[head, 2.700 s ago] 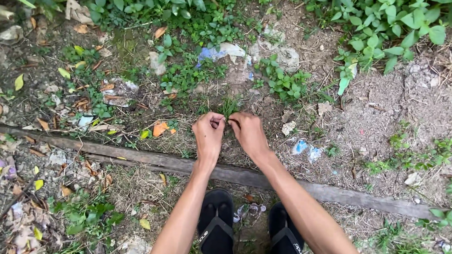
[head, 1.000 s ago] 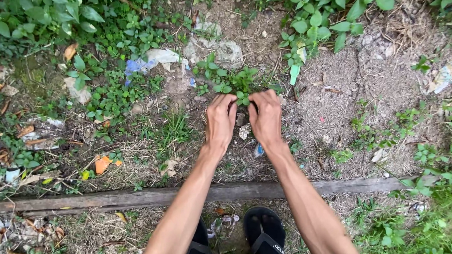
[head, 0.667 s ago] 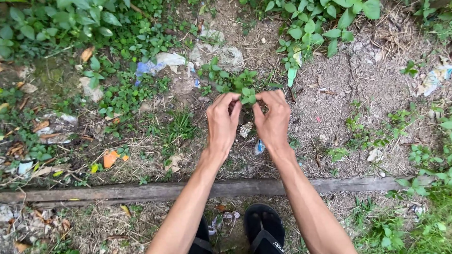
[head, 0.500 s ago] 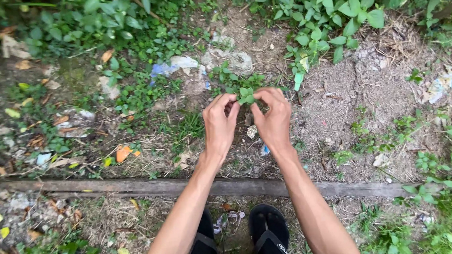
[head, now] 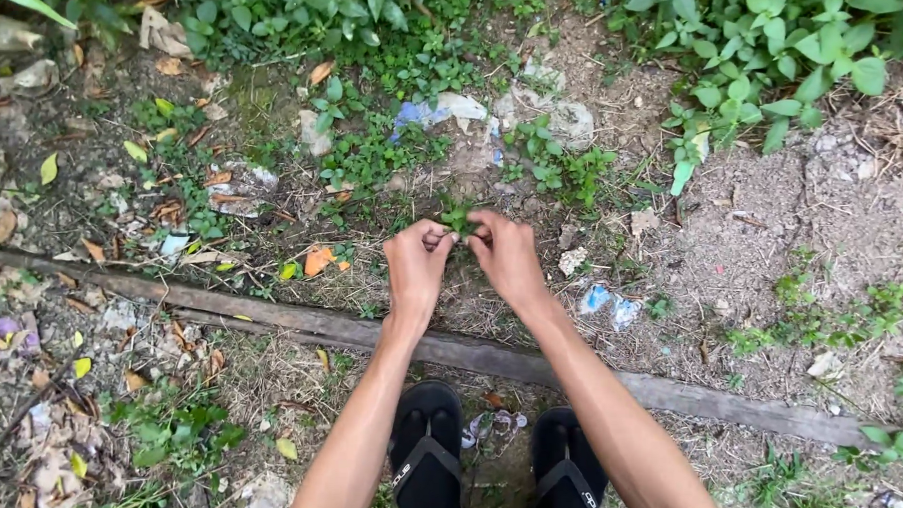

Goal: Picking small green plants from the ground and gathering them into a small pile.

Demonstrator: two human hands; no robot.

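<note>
My left hand [head: 414, 268] and my right hand [head: 509, 258] are held close together over the ground, fingertips almost touching. Between them they pinch a small green leafy sprig [head: 458, 220]. Both hands are curled with their backs up, so how each finger grips is partly hidden. Below the hands lies dry grass and bare soil. My feet in black sandals [head: 430, 463] stand behind a weathered wooden plank [head: 274, 316].
Low green weeds [head: 558, 165] grow just beyond the hands, and taller leafy plants [head: 764, 33] fill the top right. Scraps of blue and white plastic litter [head: 436, 108] [head: 605, 300], stones, an orange leaf [head: 320, 258] and dead leaves lie scattered about.
The view has swung right and the hands have drawn back from the weed clump toward me, still holding the sprig between the fingertips. The plank now runs at a slant.
</note>
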